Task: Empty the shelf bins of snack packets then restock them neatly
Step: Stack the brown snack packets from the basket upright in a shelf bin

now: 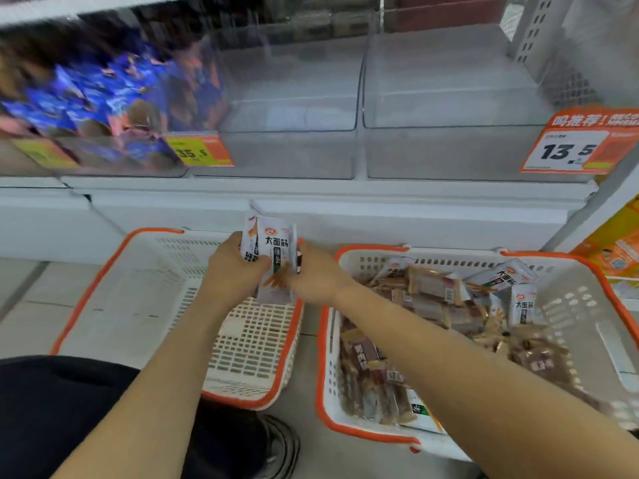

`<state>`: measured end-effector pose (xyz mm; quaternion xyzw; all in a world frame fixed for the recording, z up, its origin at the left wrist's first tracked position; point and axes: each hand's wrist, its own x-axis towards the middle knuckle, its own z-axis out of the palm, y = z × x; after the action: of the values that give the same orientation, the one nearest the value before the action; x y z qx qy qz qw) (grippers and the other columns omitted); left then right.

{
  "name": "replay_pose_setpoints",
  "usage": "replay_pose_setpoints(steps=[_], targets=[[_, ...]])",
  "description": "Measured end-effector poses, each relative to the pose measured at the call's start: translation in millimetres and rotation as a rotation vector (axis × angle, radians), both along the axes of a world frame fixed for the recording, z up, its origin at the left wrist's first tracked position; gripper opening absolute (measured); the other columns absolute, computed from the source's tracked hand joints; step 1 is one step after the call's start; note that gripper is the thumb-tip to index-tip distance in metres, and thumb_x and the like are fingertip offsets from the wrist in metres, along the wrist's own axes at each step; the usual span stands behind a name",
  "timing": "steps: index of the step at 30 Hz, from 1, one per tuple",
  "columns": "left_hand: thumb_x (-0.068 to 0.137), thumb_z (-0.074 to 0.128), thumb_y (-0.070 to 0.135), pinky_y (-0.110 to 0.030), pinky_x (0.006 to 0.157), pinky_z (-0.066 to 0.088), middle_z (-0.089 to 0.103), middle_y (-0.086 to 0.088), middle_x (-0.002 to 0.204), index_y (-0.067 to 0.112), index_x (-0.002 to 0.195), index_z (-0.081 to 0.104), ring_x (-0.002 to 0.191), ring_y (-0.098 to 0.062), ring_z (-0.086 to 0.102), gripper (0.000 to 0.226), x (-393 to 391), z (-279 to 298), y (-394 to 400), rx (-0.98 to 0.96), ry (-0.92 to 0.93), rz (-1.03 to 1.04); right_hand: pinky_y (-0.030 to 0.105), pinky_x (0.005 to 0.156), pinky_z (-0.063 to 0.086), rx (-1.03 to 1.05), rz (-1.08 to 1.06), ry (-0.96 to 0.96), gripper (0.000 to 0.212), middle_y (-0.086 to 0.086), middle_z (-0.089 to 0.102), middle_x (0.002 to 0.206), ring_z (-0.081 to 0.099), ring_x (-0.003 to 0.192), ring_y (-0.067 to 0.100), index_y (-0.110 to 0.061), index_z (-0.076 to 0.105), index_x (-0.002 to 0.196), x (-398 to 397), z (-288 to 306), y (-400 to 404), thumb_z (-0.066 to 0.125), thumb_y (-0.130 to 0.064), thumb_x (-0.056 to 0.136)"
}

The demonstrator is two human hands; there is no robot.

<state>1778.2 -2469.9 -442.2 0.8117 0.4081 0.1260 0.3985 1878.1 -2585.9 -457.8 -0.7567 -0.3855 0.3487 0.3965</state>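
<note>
My left hand (232,267) and my right hand (313,276) together grip a small stack of white snack packets (275,252), held upright between the two baskets and below the shelf. The right basket (584,305) holds several loose packets, white ones (522,305) and brown ones (428,299). The left basket (114,299) shows a bare bottom. On the shelf, the middle clear bin (290,153) and the right clear bin (449,153) have nothing in them.
A left bin (103,98) is full of blue packets, blurred. Price tags hang on the bin fronts: a yellow-orange one (198,152) and a white-orange one (570,150). A white shelf ledge (345,202) juts out above the baskets. My shoe (280,447) is on the floor.
</note>
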Motion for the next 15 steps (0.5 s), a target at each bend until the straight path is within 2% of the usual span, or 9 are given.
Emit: replay_pose_setpoints(steps=[2,3,5,7,9,12,13,15], targets=[[0.091,0.065,0.021,-0.034,0.074,0.044,0.068,-0.007,0.101,0.013,0.115,0.062,0.095,-0.03,0.063,0.025,-16.4,4.0,17.4,0.124,0.125,0.007,0.033,0.092,0.048,-0.145,0.186,-0.029,0.066,0.012,0.057,0.138,0.057,0.122,0.03,-0.014,0.033,0.153,-16.1,4.1,13.7,0.064,-0.031,0.096],[0.093,0.065,0.026,-0.036,0.079,0.045,0.067,-0.01,0.112,0.013,0.124,0.059,0.104,-0.033,0.062,0.035,-23.0,3.6,24.7,0.116,0.209,0.008,0.034,0.099,0.046,-0.23,0.25,-0.09,0.074,0.011,0.051,0.145,0.052,0.129,0.03,-0.013,0.028,0.155,-19.9,3.2,17.6,0.066,-0.036,0.095],[0.095,0.065,0.036,-0.041,0.095,0.045,0.053,-0.015,0.143,0.012,0.146,0.043,0.126,-0.035,0.054,0.061,-34.0,-0.3,31.6,0.048,0.415,-0.006,0.038,0.104,0.046,-0.32,0.276,-0.245,0.062,0.015,0.054,0.143,0.052,0.129,0.031,-0.007,0.048,0.144,-17.2,-2.0,16.2,0.065,-0.04,0.095],[0.096,0.063,0.038,-0.039,0.106,0.039,0.042,-0.014,0.154,0.01,0.152,0.036,0.136,-0.033,0.046,0.067,-37.3,-8.1,27.7,0.039,0.536,-0.035,0.037,0.095,0.05,-0.281,0.162,-0.316,0.039,0.013,0.065,0.126,0.061,0.114,0.028,-0.006,0.064,0.121,-2.6,-9.4,4.6,0.063,-0.036,0.096],[0.097,0.062,0.033,-0.036,0.1,0.043,0.056,-0.012,0.14,0.011,0.142,0.05,0.125,-0.03,0.055,0.052,-27.3,-15.8,15.5,0.055,0.468,-0.068,0.035,0.088,0.052,-0.248,0.005,-0.304,0.023,0.01,0.07,0.112,0.065,0.102,0.026,-0.007,0.067,0.105,24.2,-18.6,-19.1,0.062,-0.028,0.096],[0.097,0.059,0.027,-0.027,0.078,0.047,0.066,0.0,0.107,0.018,0.118,0.063,0.094,-0.019,0.064,0.024,1.6,-24.7,-23.7,0.1,0.306,-0.229,0.038,0.095,0.053,-0.305,-0.227,-0.279,0.02,0.008,0.072,0.105,0.066,0.1,0.024,-0.007,0.073,0.103,74.8,-34.6,-71.5,0.063,-0.021,0.094],[0.097,0.059,0.027,-0.026,0.073,0.047,0.066,0.003,0.102,0.02,0.114,0.064,0.089,-0.014,0.062,0.019,13.0,-29.0,-40.2,0.105,0.27,-0.301,0.037,0.092,0.053,-0.346,-0.288,-0.272,0.016,0.004,0.07,0.096,0.064,0.093,0.021,-0.009,0.074,0.097,89.7,-42.0,-93.4,0.064,-0.022,0.094],[0.097,0.059,0.027,-0.023,0.071,0.046,0.064,0.008,0.097,0.022,0.11,0.065,0.087,-0.01,0.061,0.015,34.3,-38.5,-78.1,0.065,0.207,-0.44,0.031,0.074,0.051,-0.426,-0.399,-0.265,0.016,0.002,0.063,0.079,0.059,0.075,0.018,-0.014,0.069,0.08,112.6,-55.8,-140.1,0.066,-0.023,0.093]])
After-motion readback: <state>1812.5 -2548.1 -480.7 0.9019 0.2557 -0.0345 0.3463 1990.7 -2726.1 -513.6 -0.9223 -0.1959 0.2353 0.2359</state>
